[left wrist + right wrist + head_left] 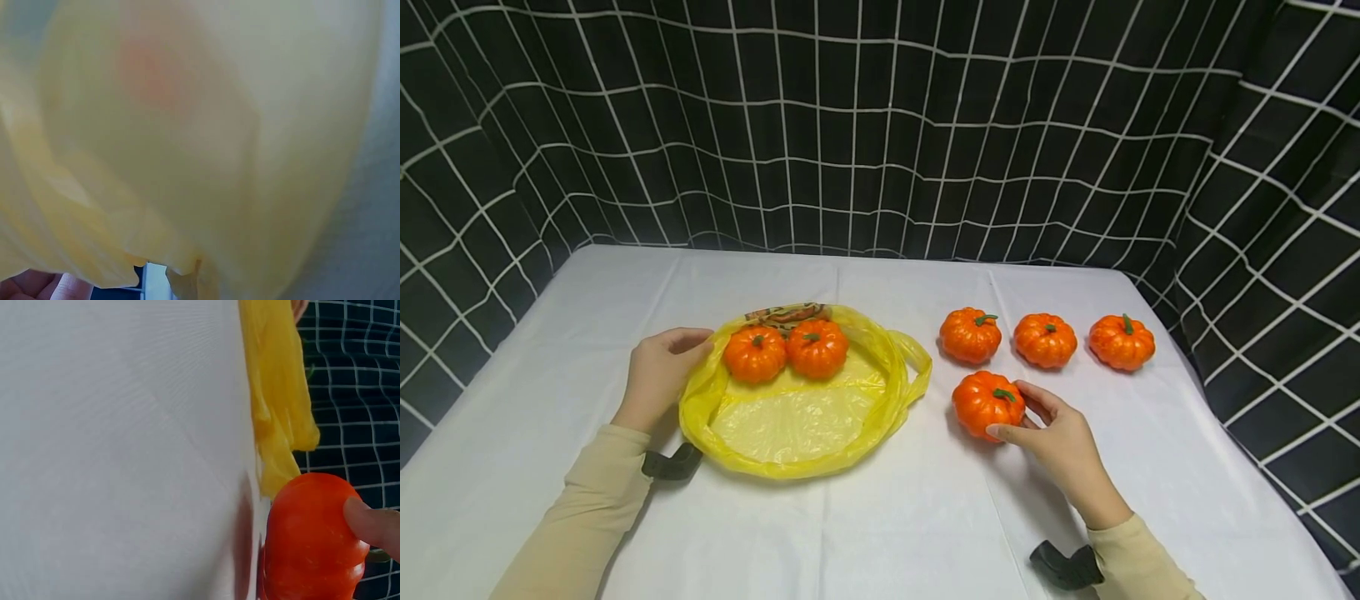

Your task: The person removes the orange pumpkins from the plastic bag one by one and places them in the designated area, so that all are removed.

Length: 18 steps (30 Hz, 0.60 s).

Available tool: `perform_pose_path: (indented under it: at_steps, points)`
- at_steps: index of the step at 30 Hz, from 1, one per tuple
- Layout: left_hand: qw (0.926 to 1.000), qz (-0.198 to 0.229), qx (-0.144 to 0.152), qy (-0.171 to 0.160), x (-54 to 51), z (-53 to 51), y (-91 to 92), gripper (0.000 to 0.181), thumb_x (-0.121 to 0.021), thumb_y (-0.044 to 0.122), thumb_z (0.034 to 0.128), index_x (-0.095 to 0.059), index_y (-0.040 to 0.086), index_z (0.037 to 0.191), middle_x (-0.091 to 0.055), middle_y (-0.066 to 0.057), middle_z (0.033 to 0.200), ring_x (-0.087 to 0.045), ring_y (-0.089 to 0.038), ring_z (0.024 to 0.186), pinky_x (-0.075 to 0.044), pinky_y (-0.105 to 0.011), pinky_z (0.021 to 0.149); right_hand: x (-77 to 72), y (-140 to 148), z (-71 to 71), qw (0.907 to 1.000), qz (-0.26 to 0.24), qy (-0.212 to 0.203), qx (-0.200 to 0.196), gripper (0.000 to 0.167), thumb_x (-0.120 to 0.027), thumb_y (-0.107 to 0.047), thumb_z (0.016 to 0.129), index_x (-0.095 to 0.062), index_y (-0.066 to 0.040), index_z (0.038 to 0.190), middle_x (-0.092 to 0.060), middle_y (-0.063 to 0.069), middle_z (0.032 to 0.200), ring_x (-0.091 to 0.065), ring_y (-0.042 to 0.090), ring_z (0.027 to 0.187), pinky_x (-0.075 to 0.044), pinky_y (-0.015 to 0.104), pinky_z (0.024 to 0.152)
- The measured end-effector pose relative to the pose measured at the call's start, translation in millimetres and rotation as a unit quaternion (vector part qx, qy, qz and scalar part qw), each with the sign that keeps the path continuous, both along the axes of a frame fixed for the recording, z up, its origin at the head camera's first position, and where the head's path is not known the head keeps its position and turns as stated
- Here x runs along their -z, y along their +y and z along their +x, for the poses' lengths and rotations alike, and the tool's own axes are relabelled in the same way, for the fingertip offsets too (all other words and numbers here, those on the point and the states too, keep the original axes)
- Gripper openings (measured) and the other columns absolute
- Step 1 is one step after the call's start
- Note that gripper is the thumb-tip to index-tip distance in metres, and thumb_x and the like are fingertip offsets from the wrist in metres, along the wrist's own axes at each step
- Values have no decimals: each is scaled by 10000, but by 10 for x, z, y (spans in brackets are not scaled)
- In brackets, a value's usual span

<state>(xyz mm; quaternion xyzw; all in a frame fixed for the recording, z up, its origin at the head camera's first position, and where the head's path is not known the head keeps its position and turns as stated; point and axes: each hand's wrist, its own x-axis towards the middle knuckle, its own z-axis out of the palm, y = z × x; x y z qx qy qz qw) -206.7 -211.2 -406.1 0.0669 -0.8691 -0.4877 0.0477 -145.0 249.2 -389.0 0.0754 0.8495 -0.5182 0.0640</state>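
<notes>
A yellow plastic bag (797, 425) lies with its mouth spread wide. Inside it, toward the back, two small orange pumpkins (756, 354) sit side by side. At the bag's left rim my left hand (662, 371) pinches the plastic; in the left wrist view the yellow film (187, 175) covers most of the picture. To the right of the bag, my right hand (1060, 442) holds another orange pumpkin (985, 402) with a green stem between thumb and fingers. This pumpkin (315, 540) appears just off the tabletop in the right wrist view, with a shadow beside it.
Behind the held pumpkin, three more pumpkins stand in a row: a left one (970, 336), a middle one (1045, 340) and a right one (1122, 342). A white cloth (880, 533) covers the table. Black curtains with white grid lines (880, 125) enclose the back and sides.
</notes>
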Motion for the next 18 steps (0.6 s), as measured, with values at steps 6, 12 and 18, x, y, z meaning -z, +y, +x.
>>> perform_pose_path:
  at_steps: [6, 12, 18]
  points:
    - [10000, -13, 18, 26, -3, 3, -5, 354, -590, 219, 985, -650, 1, 1257, -652, -231, 1290, -562, -372, 1263, -492, -481, 1060, 31, 5, -20, 10000, 17, -79, 16, 811, -774, -115, 843, -340, 31, 1512, -363, 199, 1584, -352, 308, 1477, -420, 227, 1054]
    - [10000, 10, 19, -23, -16, 14, 3, 360, -587, 228, 988, -647, 1, 1261, -646, -228, 1302, -558, -367, 1269, -491, -474, 1063, 52, 17, -33, 9999, -8, -114, 4, 804, -767, -112, 848, -337, 35, 1512, -362, 202, 1584, -350, 305, 1479, -411, 230, 1062]
    - [10000, 34, 8, -15, -15, 17, 11, 360, -589, 226, 987, -647, 0, 1261, -647, -229, 1298, -561, -366, 1266, -494, -474, 1060, 72, 31, -44, 9998, -104, -152, 16, 800, -753, -95, 854, -326, 33, 1517, -355, 194, 1590, -348, 287, 1479, -406, 202, 1060]
